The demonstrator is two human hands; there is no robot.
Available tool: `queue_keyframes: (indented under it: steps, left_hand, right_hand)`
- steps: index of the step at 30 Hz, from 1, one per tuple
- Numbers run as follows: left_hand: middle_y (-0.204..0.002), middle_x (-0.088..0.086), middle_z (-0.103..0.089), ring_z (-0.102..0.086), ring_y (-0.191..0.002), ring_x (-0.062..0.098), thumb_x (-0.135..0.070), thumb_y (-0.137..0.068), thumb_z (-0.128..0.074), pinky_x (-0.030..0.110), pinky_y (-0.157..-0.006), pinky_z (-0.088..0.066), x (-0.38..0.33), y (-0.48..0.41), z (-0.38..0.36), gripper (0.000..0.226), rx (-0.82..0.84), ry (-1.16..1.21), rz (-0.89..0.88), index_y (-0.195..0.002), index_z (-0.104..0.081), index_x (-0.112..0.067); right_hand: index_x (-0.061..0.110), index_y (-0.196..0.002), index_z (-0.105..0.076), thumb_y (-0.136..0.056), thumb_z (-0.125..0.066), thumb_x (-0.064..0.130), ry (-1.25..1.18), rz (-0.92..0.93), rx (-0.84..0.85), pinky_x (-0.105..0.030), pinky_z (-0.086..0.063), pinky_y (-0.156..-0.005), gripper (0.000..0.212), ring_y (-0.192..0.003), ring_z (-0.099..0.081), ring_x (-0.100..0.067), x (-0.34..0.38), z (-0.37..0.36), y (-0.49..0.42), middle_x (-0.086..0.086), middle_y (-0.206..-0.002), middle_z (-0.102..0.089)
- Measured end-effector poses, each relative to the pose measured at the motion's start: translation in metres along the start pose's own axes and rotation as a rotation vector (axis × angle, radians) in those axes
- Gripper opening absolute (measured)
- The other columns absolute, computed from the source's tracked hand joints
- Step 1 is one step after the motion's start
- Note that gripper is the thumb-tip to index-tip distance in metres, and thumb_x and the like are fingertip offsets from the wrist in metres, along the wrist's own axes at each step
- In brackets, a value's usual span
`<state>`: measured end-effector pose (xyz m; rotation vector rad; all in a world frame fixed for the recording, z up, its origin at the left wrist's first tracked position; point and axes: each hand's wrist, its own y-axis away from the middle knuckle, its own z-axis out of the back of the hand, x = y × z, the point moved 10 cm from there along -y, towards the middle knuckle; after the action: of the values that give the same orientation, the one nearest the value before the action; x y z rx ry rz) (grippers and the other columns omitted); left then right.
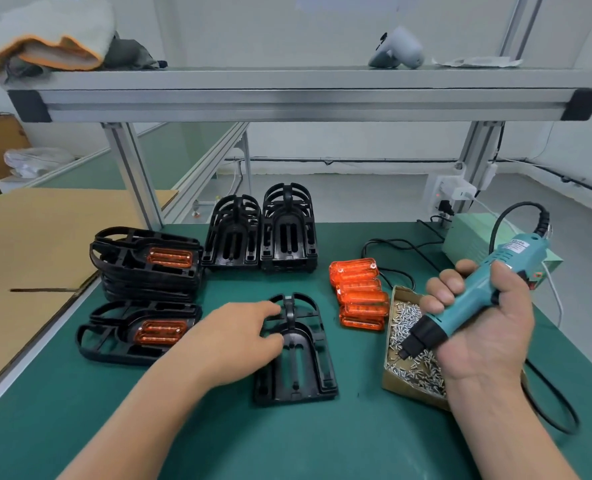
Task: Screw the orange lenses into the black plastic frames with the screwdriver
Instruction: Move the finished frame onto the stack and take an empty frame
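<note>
1. L hand: your fingers and thumb are curled onto the left side of the bare black frame and grip it. The frame lies flat on the green mat, straight ahead of you.
2. R hand: closed in a full fist round the teal screwdriver. The bit points down-left over the screw box. Can't tell if the tip touches the screws.
3. Orange lenses: loose pile on the mat, just beside the screw box, to the right of and beyond the bare frame.
4. Fitted frames: 2 groups w/ orange lenses in, at your left, 1 behind the other.
5. Empty frame stacks: 2, side by side at the mat's rear edge.
6. Room: alu-profile shelf spans overhead w/ a cloth on its left end. Cardboard sheet lies left of the mat. Pale green power unit sits at right rear.
</note>
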<state>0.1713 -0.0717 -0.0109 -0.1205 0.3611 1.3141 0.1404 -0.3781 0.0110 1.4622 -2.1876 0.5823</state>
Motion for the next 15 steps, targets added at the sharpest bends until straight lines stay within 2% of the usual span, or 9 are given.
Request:
queue_keyframes:
  steps: [1,3,5,7,9,10,12,15]
  left_hand:
    - [-0.133,-0.011,-0.069,-0.066,-0.117,0.012,-0.053,-0.094,-0.045,0.032,-0.095,-0.054,0.000,-0.001,0.005,0.060,-0.042,-0.044,-0.001,-0.153,-0.043,-0.047]
    - [-0.135,-0.011,-0.064,-0.062,-0.122,0.017,-0.045,-0.100,-0.041,0.037,-0.098,-0.054,0.001,-0.006,0.017,0.054,-0.162,-0.115,-0.002,-0.153,-0.044,-0.044]
    - [-0.143,-0.011,-0.047,-0.047,-0.135,0.015,-0.032,-0.102,-0.044,0.040,-0.110,-0.048,-0.002,-0.012,0.018,0.057,-0.215,-0.035,-0.078,-0.159,-0.040,-0.038]
    - [-0.165,-0.017,-0.024,-0.015,-0.156,0.007,-0.020,-0.101,-0.047,0.041,-0.129,-0.026,-0.013,-0.018,0.012,0.064,-0.158,0.073,-0.221,-0.161,-0.037,-0.041]
    - [-0.173,-0.026,-0.007,0.004,-0.159,-0.003,-0.018,-0.100,-0.048,0.039,-0.132,-0.010,-0.025,-0.021,0.000,0.068,-0.049,0.139,-0.339,-0.159,-0.037,-0.049]
    - [-0.173,-0.028,-0.006,0.004,-0.158,-0.005,-0.021,-0.101,-0.048,0.039,-0.133,-0.009,-0.031,-0.020,-0.007,0.065,0.005,0.150,-0.376,-0.158,-0.038,-0.052]
    - [-0.172,-0.027,-0.014,-0.004,-0.158,-0.002,-0.035,-0.101,-0.047,0.042,-0.132,-0.016,-0.037,-0.018,-0.018,0.059,0.059,0.088,-0.403,-0.156,-0.039,-0.056]
    - [-0.156,-0.018,-0.036,-0.028,-0.144,0.010,-0.059,-0.092,-0.043,0.041,-0.120,-0.035,-0.034,-0.014,-0.016,0.064,-0.002,-0.152,-0.373,-0.155,-0.037,-0.057]
  right_hand:
    - [0.017,-0.094,-0.058,-0.098,-0.054,0.038,-0.003,0.001,0.002,-0.024,-0.041,-0.054,0.022,-0.064,-0.042,-0.013,0.000,0.000,0.000,0.002,-0.077,-0.045]
    - [0.017,-0.094,-0.058,-0.097,-0.054,0.038,-0.007,0.001,0.003,-0.025,-0.041,-0.053,0.022,-0.064,-0.042,-0.013,0.000,0.001,-0.001,0.002,-0.077,-0.045]
    - [0.016,-0.094,-0.058,-0.097,-0.054,0.038,-0.005,0.005,0.000,-0.025,-0.041,-0.053,0.022,-0.063,-0.042,-0.013,0.001,0.002,-0.001,0.002,-0.077,-0.045]
    - [0.016,-0.094,-0.058,-0.098,-0.053,0.038,-0.002,0.004,-0.001,-0.025,-0.041,-0.053,0.023,-0.063,-0.042,-0.013,0.000,0.002,-0.001,0.001,-0.076,-0.045]
    - [0.016,-0.094,-0.058,-0.099,-0.052,0.038,-0.002,0.005,0.002,-0.025,-0.042,-0.053,0.023,-0.063,-0.042,-0.013,0.000,0.002,-0.002,0.001,-0.076,-0.045]
    - [0.016,-0.094,-0.058,-0.099,-0.052,0.038,-0.004,0.005,0.002,-0.025,-0.042,-0.053,0.023,-0.063,-0.042,-0.013,0.000,0.002,-0.002,0.001,-0.076,-0.045]
    - [0.016,-0.094,-0.058,-0.099,-0.054,0.038,-0.009,0.003,0.000,-0.025,-0.042,-0.053,0.023,-0.063,-0.042,-0.013,0.000,0.003,-0.002,0.001,-0.076,-0.045]
    - [0.016,-0.094,-0.058,-0.098,-0.054,0.038,-0.015,0.002,-0.005,-0.025,-0.042,-0.053,0.023,-0.063,-0.043,-0.013,0.001,0.003,-0.002,0.001,-0.076,-0.046]
